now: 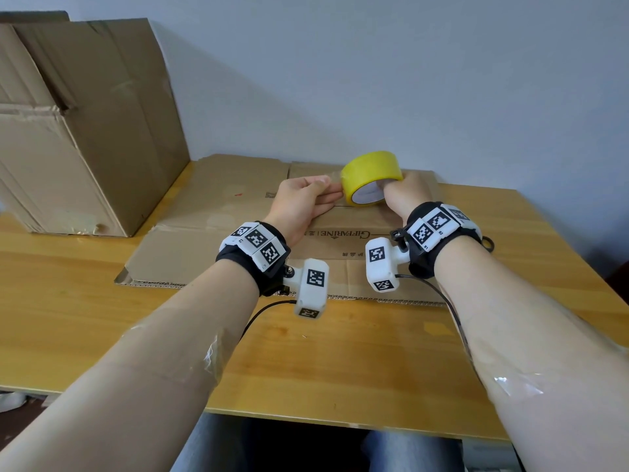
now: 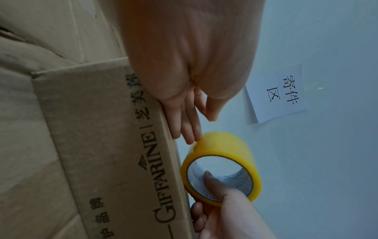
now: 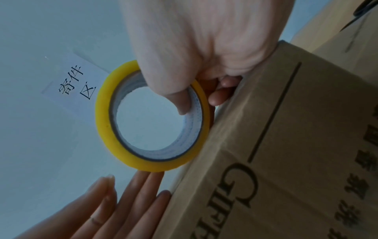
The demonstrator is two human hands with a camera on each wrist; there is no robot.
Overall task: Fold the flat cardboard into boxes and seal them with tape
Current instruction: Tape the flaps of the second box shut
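Roll (image 1: 371, 177) gripped by right hand (image 1: 405, 195), thumb inside core, held just above cardboard (image 1: 211, 240). Left hand (image 1: 306, 199) flat, fingertips (image 2: 193, 139) touching roll beside grip. Risk judged: tape end missed, tape torn or stuck to fingers; cardboard not yet folded.

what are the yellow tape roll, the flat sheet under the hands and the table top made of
Tape roll: looks like glossy translucent yellow plastic film wound on a white printed core, probably paper.
Flat sheet: matte brown corrugated cardboard; fluting shows along its near edge, with creases and printed lettering.
Table top: smooth, light wood grain with a slight sheen; solid wood or laminate, I cannot tell.
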